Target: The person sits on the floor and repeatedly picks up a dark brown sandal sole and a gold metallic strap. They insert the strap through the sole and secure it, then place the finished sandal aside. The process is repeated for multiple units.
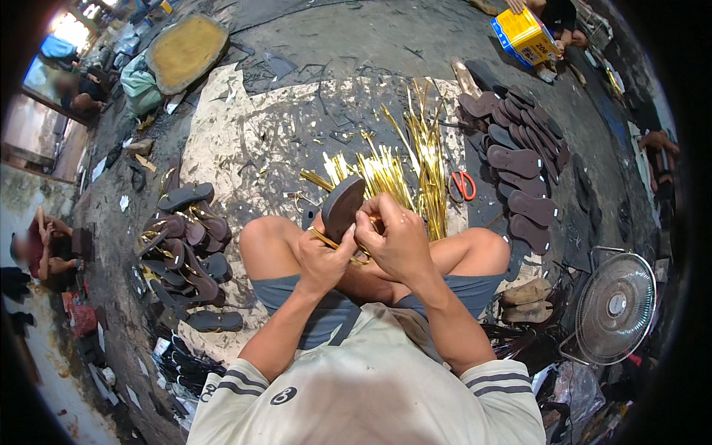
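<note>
A dark brown sandal sole (343, 210) stands tilted above my crossed legs. My left hand (324, 258) is closed around its lower end, and a gold strap (323, 238) shows beside the thumb. Against the sole's right edge, my right hand (397, 236) is pinched; what lies between its fingertips is hidden. Just beyond my hands, loose gold straps (426, 167) lie in a spread bundle on the mat. Red-handled scissors (462, 186) rest to the right of them.
Strapped sandals (196, 278) are heaped at left; bare soles (515, 161) lie in rows at right. A fan (615, 305) stands at lower right. Beyond are a round yellowish slab (187, 53) and a yellow box (525, 35) by another person. More people sit at the left.
</note>
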`<state>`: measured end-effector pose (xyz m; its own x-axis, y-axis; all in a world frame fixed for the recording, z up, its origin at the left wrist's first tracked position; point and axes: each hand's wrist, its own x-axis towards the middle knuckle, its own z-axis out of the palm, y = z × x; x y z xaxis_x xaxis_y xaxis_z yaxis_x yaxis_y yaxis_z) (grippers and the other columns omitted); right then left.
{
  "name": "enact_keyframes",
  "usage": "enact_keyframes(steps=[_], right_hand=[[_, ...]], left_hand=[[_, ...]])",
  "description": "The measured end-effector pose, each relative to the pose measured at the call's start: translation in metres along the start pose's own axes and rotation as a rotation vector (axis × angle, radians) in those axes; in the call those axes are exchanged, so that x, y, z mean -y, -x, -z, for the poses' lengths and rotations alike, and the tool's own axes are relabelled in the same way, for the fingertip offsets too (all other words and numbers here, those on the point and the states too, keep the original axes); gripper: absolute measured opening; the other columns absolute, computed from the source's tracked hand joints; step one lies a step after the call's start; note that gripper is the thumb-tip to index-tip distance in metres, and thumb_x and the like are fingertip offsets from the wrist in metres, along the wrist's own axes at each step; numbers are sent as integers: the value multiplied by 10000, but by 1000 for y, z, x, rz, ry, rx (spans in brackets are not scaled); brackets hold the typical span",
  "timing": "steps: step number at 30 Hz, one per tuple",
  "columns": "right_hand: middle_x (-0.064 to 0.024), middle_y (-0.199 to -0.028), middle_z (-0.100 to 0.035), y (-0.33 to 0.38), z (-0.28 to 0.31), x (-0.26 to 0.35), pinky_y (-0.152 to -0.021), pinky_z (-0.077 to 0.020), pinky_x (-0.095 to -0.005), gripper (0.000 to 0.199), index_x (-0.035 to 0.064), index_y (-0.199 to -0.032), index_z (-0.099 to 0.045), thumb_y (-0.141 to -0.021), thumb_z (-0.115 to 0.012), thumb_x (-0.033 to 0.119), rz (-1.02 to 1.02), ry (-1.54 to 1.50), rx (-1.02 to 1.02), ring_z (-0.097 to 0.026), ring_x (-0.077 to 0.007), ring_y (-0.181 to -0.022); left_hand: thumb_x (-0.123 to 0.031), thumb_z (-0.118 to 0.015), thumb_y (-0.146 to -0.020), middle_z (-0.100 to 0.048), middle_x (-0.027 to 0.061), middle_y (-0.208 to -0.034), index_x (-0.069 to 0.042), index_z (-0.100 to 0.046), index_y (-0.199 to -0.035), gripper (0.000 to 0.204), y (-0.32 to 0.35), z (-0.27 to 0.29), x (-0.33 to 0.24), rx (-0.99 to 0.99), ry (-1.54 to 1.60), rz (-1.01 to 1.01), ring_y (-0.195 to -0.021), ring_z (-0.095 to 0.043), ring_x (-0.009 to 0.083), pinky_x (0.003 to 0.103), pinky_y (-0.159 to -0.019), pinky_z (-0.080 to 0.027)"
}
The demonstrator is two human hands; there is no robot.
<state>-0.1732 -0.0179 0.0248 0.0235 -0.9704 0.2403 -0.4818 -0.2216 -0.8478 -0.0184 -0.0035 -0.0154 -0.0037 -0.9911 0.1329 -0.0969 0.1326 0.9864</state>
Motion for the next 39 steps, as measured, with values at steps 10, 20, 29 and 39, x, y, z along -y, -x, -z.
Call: enact_keyframes(steps=[10,20,29,39], right_hand=[[-121,-887,-694,-1,11,6,-760,-510,-401,203,33,-946,-675,-846,-771,181,174,84,-34,-651,-310,-865],[-41,-779,-668,5,9,-1,-698,-407,-413,131,98,-901,-649,-869,-726,199,114,195,-2,-599,-265,-724],[-42,-811,-665,-3,1,-7,-721,-385,-402,162,118,-855,-618,-859,-731,235,278,388,21,-580,-248,-805],[32,-937,-719,9,-14,-21,-883,-349,-394,156,139,-985,-732,-858,-757,226,201,323,-57,-620,-185,-916]], left_hand=[[27,-667,-902,-626,144,-1258,-19,-315,-1505,700,-16,-5,0,-4,4,-73,-1069,-659,192,281,-877,-557],[46,-538,-968,-617,78,-1250,48,-493,-1398,432,-16,16,-15,321,142,203,-1164,-584,124,282,-985,-481],[29,-552,-964,-683,88,-1152,39,-413,-1499,552,-12,10,-11,243,-301,-9,-942,-644,106,268,-798,-536],[31,-513,-997,-636,57,-1109,70,-441,-1444,455,-7,-7,2,83,-107,39,-981,-593,85,244,-834,-507]])
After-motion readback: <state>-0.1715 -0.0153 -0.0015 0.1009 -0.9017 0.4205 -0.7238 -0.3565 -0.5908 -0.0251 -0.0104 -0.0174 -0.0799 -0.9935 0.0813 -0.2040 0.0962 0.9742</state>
